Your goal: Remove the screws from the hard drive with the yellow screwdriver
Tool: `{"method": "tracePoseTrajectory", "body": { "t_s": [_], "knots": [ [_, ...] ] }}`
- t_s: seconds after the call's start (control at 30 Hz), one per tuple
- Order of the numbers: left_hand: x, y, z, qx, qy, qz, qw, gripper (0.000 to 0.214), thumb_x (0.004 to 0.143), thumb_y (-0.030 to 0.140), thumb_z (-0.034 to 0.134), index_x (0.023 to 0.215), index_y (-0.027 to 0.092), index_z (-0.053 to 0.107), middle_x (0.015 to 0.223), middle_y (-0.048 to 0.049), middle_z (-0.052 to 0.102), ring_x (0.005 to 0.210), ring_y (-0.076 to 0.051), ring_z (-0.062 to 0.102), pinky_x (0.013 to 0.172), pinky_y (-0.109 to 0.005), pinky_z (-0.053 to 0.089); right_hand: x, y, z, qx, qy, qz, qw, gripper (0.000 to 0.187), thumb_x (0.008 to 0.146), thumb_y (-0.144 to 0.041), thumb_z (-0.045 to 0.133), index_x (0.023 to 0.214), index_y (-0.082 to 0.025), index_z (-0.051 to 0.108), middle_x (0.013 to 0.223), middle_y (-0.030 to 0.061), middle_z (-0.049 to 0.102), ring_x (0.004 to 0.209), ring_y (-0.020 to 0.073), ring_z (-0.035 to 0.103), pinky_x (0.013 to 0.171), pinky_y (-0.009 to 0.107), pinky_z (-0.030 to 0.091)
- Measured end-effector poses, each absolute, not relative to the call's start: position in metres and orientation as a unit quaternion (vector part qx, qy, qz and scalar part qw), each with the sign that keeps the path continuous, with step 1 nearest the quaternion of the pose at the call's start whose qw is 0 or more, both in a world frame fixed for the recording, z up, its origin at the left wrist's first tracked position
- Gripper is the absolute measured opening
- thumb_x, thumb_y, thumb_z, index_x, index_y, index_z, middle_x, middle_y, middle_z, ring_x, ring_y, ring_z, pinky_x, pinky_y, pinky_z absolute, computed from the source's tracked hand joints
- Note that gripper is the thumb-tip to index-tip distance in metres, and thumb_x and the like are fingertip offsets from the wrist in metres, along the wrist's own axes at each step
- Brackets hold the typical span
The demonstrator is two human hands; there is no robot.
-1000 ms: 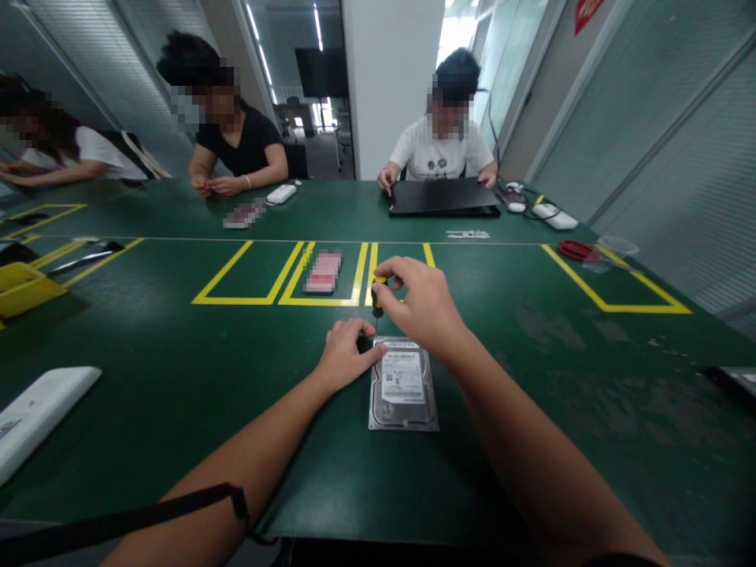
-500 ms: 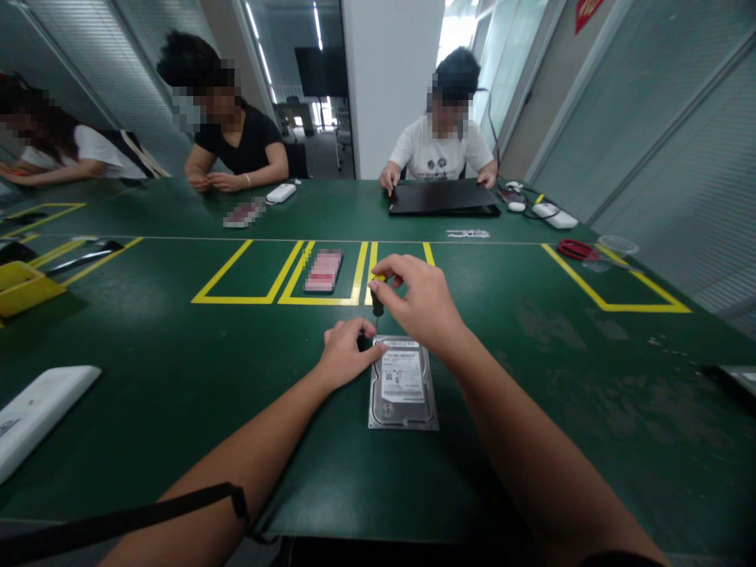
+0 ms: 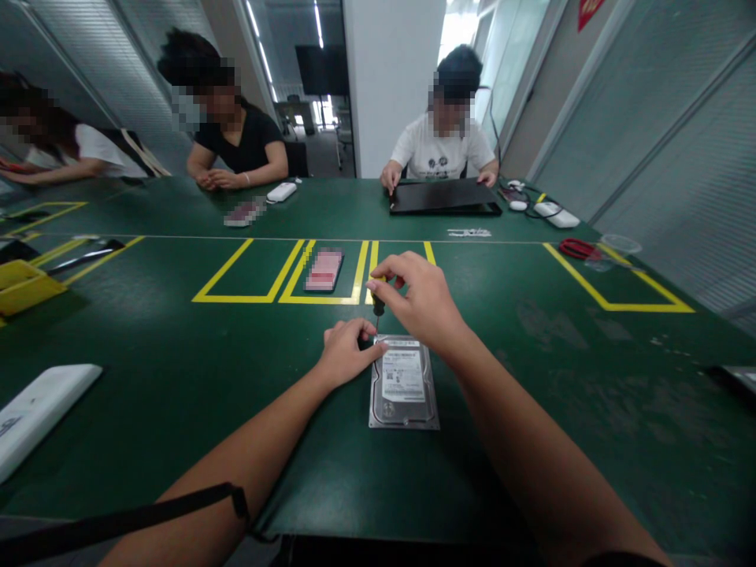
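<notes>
A silver hard drive (image 3: 405,378) with a white label lies flat on the green table in front of me. My left hand (image 3: 348,350) grips its far left corner, thumb on the top face and fingers curled by the edge. Between the thumb and fingers of my right hand (image 3: 419,295) is the handle of a small black and yellow screwdriver (image 3: 379,304). It stands nearly upright, its thin shaft pointing down at that same corner, close to my left fingertips. Whether the tip sits in a screw is too small to tell.
A phone (image 3: 324,270) lies inside yellow tape beyond my hands. At the left are a white device (image 3: 44,409) and a yellow bin (image 3: 29,287). Red cable (image 3: 579,250) lies at the right. Across the table, a person in white holds a black panel (image 3: 446,197); two others sit left.
My right fingers have shifted very slightly on the screwdriver handle. The hard drive and my left hand look unmoved.
</notes>
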State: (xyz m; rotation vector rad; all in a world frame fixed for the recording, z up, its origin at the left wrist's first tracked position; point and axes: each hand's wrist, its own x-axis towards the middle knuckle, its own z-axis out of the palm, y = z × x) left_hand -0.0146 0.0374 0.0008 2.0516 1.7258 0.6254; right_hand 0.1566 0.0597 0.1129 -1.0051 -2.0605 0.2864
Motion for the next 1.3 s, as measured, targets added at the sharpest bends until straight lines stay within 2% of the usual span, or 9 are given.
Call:
{"method": "tracePoseTrajectory", "body": {
  "t_s": [0.2, 0.37, 0.57, 0.73, 1.13, 1.3],
  "knots": [
    [-0.0146, 0.0371, 0.0007, 0.731, 0.614, 0.224, 0.197, 0.031, 0.08, 0.051, 0.068, 0.092, 0.023, 0.061, 0.087, 0.0007, 0.066, 0.089, -0.024, 0.058, 0.081, -0.036, 0.036, 0.1573, 0.0589, 0.1142, -0.417, -0.805, 0.126, 0.402, 0.011, 0.089, -0.025, 0.062, 0.098, -0.02, 0.066, 0.097, 0.0026, 0.069, 0.083, 0.0163, 0.059, 0.08, 0.031, 0.041],
    [-0.0142, 0.037, 0.0013, 0.732, 0.612, 0.227, 0.197, 0.031, 0.08, 0.05, 0.068, 0.093, 0.023, 0.06, 0.089, 0.0005, 0.067, 0.09, -0.025, 0.058, 0.082, -0.037, 0.036, 0.1562, 0.0579, 0.1144, -0.409, -0.813, 0.128, 0.395, 0.01, 0.088, -0.02, 0.057, 0.094, -0.019, 0.066, 0.097, 0.0025, 0.07, 0.084, 0.0163, 0.06, 0.08, 0.031, 0.041],
    [-0.0139, 0.0368, 0.0013, 0.732, 0.61, 0.227, 0.202, 0.031, 0.081, 0.051, 0.067, 0.092, 0.023, 0.059, 0.089, 0.0002, 0.067, 0.09, -0.025, 0.057, 0.082, -0.037, 0.036, 0.1548, 0.0594, 0.1114, -0.392, -0.815, 0.108, 0.413, 0.012, 0.091, -0.031, 0.063, 0.092, -0.019, 0.066, 0.093, 0.0031, 0.064, 0.088, 0.0167, 0.056, 0.079, 0.029, 0.039],
    [-0.0135, 0.0369, 0.001, 0.73, 0.615, 0.221, 0.201, 0.032, 0.08, 0.051, 0.067, 0.092, 0.023, 0.059, 0.089, 0.0001, 0.067, 0.091, -0.025, 0.058, 0.084, -0.038, 0.036, 0.1545, 0.0603, 0.1104, -0.4, -0.811, 0.111, 0.413, 0.007, 0.09, -0.027, 0.063, 0.09, -0.02, 0.064, 0.089, 0.0022, 0.063, 0.085, 0.0164, 0.055, 0.078, 0.029, 0.039],
    [-0.0126, 0.0361, 0.003, 0.729, 0.616, 0.221, 0.2, 0.03, 0.079, 0.05, 0.068, 0.091, 0.023, 0.059, 0.089, 0.0004, 0.067, 0.091, -0.025, 0.057, 0.083, -0.038, 0.036, 0.1535, 0.0599, 0.1101, -0.405, -0.808, 0.115, 0.413, 0.008, 0.088, -0.021, 0.057, 0.091, -0.019, 0.064, 0.095, 0.0022, 0.068, 0.081, 0.0161, 0.057, 0.08, 0.031, 0.04],
    [-0.0127, 0.0363, 0.0031, 0.734, 0.611, 0.226, 0.194, 0.029, 0.08, 0.048, 0.067, 0.09, 0.023, 0.058, 0.089, 0.0, 0.066, 0.091, -0.025, 0.056, 0.082, -0.037, 0.037, 0.1523, 0.0599, 0.1095, -0.389, -0.811, 0.111, 0.422, 0.009, 0.09, -0.026, 0.057, 0.091, -0.02, 0.064, 0.094, 0.0032, 0.066, 0.086, 0.0169, 0.056, 0.08, 0.03, 0.04]
  ]
}}
